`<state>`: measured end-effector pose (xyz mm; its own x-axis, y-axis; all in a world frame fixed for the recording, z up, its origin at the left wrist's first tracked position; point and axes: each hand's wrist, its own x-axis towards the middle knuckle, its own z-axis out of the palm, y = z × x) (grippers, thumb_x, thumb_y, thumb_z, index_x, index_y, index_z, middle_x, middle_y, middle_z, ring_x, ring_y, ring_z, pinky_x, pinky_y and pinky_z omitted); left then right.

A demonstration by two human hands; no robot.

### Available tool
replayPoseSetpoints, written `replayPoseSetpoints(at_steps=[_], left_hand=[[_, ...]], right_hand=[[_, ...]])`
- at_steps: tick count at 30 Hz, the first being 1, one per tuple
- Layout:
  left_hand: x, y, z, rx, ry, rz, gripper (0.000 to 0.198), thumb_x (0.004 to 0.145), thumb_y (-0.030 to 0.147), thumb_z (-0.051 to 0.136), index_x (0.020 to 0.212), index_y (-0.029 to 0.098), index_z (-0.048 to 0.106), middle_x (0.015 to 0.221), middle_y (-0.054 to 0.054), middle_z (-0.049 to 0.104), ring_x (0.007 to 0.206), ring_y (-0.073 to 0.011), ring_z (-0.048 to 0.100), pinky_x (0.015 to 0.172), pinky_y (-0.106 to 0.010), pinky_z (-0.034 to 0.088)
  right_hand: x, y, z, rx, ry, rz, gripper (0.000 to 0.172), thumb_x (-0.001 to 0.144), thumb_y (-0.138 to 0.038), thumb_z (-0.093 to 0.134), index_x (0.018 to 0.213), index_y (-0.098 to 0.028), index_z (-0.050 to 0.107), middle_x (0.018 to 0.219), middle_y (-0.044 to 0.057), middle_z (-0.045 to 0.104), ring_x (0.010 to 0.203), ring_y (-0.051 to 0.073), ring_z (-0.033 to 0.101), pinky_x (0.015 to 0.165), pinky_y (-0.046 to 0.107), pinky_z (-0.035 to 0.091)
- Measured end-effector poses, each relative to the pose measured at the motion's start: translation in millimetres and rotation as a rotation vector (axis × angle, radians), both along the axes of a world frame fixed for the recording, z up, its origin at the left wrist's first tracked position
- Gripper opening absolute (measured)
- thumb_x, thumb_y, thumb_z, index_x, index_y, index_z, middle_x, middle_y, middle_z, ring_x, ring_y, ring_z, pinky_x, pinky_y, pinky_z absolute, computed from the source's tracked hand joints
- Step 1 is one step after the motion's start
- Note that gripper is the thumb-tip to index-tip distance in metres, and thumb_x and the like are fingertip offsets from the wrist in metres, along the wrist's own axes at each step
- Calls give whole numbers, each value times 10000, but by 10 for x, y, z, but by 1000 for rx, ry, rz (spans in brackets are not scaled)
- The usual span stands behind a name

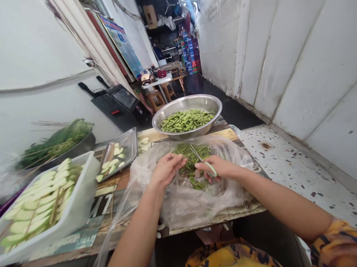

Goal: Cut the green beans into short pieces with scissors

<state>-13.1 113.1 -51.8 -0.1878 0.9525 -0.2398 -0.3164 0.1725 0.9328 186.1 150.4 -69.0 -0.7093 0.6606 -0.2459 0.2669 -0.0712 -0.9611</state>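
My right hand is closed round a pair of scissors with pale green handles, blades pointing up and left over a heap of green beans. The beans lie on a clear plastic bag spread over the wooden table. My left hand rests on the bag at the left edge of the heap, its fingers curled onto the beans. Just beyond stands a steel bowl holding cut bean pieces.
A white tub of skewered pale green slices sits at the near left. Behind it are a small steel tray with slices and a pan of leafy greens. White walls flank a passage; a scale stands behind.
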Motion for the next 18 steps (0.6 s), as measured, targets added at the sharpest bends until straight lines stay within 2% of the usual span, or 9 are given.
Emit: replayPoseSetpoints(at_steps=[3, 6, 12, 16, 18], left_hand=[[1, 24, -14, 53, -79, 85, 373, 544, 208, 832, 626, 149, 473, 581, 39, 605, 636, -89, 647, 593, -154, 512], [56, 21, -39, 77, -51, 76, 393, 524, 261, 844, 639, 148, 486, 558, 47, 588, 538, -61, 589, 500, -134, 464], [229, -48, -70, 69, 22, -38, 383, 521, 286, 843, 630, 138, 507, 573, 19, 615, 557, -72, 586, 540, -162, 468], [275, -75, -67, 16, 33, -48, 381, 551, 320, 822, 587, 138, 489, 557, 1, 613, 537, -72, 571, 524, -164, 451], [248, -70, -38, 0, 26, -36, 355, 564, 296, 810, 579, 135, 494, 560, -2, 611, 564, -83, 590, 543, -170, 458]], right_hand=[[1, -14, 21, -52, 3, 61, 559, 704, -683, 588, 754, -127, 568, 568, 3, 552, 457, 104, 530, 301, 172, 348], [6, -51, 49, -37, 16, 104, 564, 681, -690, 606, 711, -129, 553, 597, 11, 561, 478, 99, 529, 303, 165, 362], [0, -107, 93, 0, 33, 68, 561, 680, -685, 608, 667, -128, 539, 563, 5, 556, 440, 92, 506, 297, 172, 354], [-14, -117, 78, -10, 35, 32, 524, 729, -637, 598, 617, -129, 537, 432, -30, 493, 324, 59, 406, 273, 165, 267], [-10, -98, 81, -41, 5, 12, 485, 731, -597, 626, 638, -125, 569, 408, -39, 479, 320, 56, 405, 278, 157, 249]])
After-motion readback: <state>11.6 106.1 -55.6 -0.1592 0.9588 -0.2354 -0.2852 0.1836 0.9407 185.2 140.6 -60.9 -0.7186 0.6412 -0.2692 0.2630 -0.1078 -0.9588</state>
